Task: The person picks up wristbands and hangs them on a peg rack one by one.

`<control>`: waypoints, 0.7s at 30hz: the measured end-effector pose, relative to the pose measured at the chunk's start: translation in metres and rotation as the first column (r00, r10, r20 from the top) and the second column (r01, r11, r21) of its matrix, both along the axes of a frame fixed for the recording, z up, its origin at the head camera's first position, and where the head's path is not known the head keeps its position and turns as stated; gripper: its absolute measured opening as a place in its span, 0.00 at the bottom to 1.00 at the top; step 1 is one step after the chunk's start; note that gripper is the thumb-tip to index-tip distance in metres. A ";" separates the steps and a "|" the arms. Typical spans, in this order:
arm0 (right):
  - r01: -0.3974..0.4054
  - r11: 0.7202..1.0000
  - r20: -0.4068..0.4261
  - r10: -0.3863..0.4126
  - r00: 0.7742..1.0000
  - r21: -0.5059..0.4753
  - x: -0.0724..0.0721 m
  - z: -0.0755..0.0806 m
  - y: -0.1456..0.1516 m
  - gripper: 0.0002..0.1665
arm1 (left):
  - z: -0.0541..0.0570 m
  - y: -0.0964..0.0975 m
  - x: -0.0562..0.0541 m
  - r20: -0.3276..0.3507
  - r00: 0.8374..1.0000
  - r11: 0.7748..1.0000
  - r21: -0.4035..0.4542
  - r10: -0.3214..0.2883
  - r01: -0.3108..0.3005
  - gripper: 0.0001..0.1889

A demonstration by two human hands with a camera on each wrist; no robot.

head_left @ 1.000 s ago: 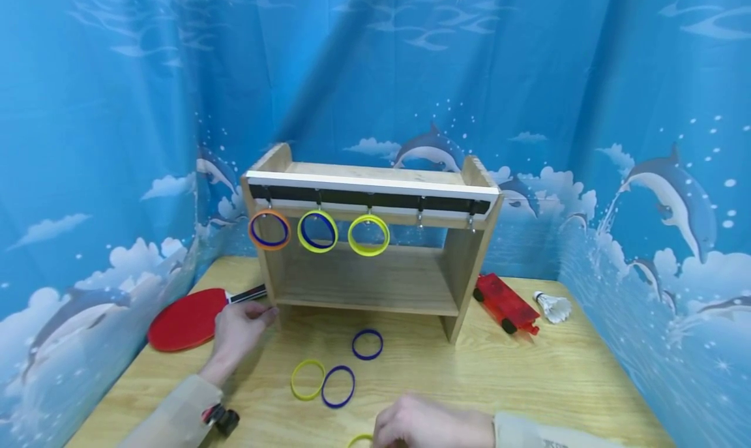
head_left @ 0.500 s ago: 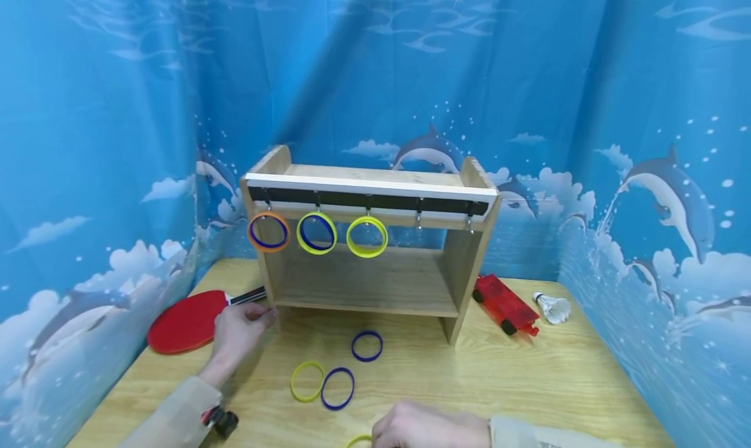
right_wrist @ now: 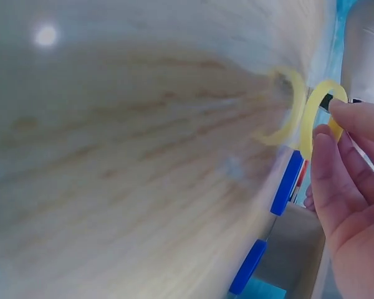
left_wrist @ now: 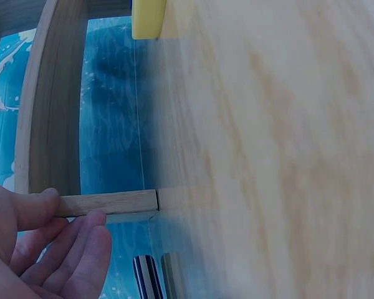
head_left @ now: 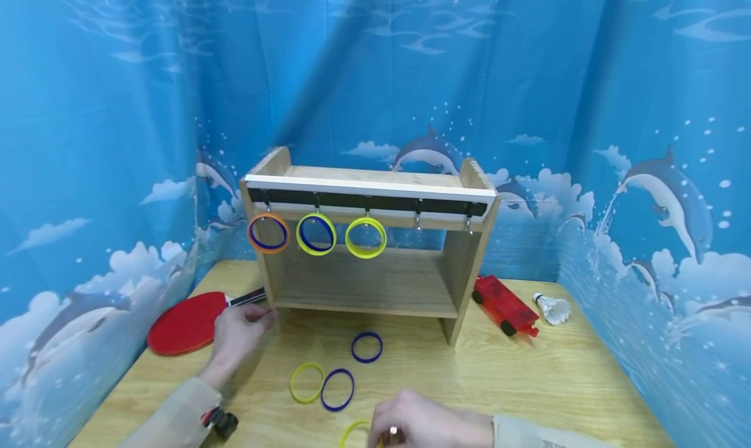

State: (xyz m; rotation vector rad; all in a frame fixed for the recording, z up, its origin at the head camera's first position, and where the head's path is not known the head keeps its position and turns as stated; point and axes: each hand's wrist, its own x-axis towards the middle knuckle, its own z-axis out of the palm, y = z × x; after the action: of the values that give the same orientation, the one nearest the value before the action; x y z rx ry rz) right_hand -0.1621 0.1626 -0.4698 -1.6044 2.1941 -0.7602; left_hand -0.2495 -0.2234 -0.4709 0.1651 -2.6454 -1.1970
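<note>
My right hand [head_left: 416, 422] pinches a yellow ring [right_wrist: 307, 128], like a rubber wristband, between thumb and fingers low at the front of the table. The ring stands on edge, close over the wood in the right wrist view. With thumb and fingertips, my left hand [head_left: 237, 334] grips the lower front edge of the wooden stand's left side panel [left_wrist: 109, 202]. On the stand's hook bar [head_left: 369, 199] hang an orange ring [head_left: 250, 240] with a blue one, a yellow ring [head_left: 317, 253] with a blue one, and yellow rings [head_left: 365, 255] on the third hook. Two hooks [head_left: 418, 221] at the right are bare.
Two blue rings [head_left: 367, 361] and a yellow ring [head_left: 306, 401] lie on the table before the stand. A red table tennis bat [head_left: 182, 324] lies at left, its handle behind the stand. At right are a red toy car [head_left: 507, 304] and a shuttlecock [head_left: 553, 308].
My right hand has risen slightly, and more of the yellow ring shows beside its fingers. The left hand keeps its grip on the stand. The head view has tilted a little.
</note>
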 end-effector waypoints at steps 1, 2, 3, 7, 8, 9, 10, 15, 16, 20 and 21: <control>-0.004 1.000 -0.024 0.003 1.000 -0.019 0.000 0.000 0.000 0.10 | 0.000 0.000 0.000 0.000 1.000 1.000 0.000 0.001 -0.001 0.13; -0.013 0.999 -0.060 0.011 0.998 -0.041 0.000 0.000 0.000 0.11 | 0.000 0.000 0.000 0.000 1.000 1.000 -0.001 0.004 -0.004 0.13; -0.024 0.998 -0.098 0.018 0.995 -0.064 0.000 0.000 0.000 0.12 | 0.000 0.001 0.001 0.000 1.000 1.000 -0.001 0.005 -0.005 0.13; -0.063 0.988 -0.227 0.030 0.973 -0.139 0.000 0.000 -0.001 0.15 | 0.000 0.001 0.000 -0.003 1.000 1.000 -0.003 0.008 -0.008 0.13; -0.064 0.987 -0.240 0.028 0.970 -0.147 0.000 0.000 -0.001 0.15 | 0.000 0.001 0.000 -0.004 1.000 1.000 -0.003 0.008 -0.008 0.13; -0.063 0.986 -0.236 0.025 0.971 -0.155 0.000 0.000 -0.001 0.14 | 0.000 0.001 0.000 -0.004 1.000 1.000 -0.002 0.007 -0.007 0.13; -0.063 0.985 -0.243 0.023 0.970 -0.160 0.000 0.001 -0.001 0.12 | -0.001 0.001 0.000 -0.002 1.000 1.000 -0.002 0.009 -0.009 0.13; -0.047 0.983 -0.241 0.002 0.970 -0.180 -0.001 0.004 -0.001 0.07 | 0.000 0.000 0.000 0.005 1.000 1.000 0.004 0.008 -0.008 0.13; -0.039 0.981 -0.236 -0.007 0.972 -0.188 -0.001 0.005 -0.001 0.07 | 0.000 0.000 0.000 0.005 1.000 1.000 0.004 0.009 -0.009 0.13; -0.008 0.964 -0.247 -0.061 0.967 -0.266 -0.003 0.010 -0.002 0.09 | 0.000 0.000 0.000 -0.002 1.000 1.000 0.000 0.006 -0.006 0.13; -0.006 0.956 -0.266 -0.075 0.961 -0.293 -0.004 0.012 -0.002 0.10 | 0.001 0.000 0.000 -0.002 1.000 1.000 0.001 0.005 -0.005 0.13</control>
State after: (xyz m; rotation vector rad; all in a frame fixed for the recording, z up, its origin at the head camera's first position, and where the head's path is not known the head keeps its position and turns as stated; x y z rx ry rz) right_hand -0.1661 0.1607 -0.4581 -1.9191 2.3966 -0.9612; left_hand -0.2491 -0.2229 -0.4703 0.1702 -2.6412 -1.1963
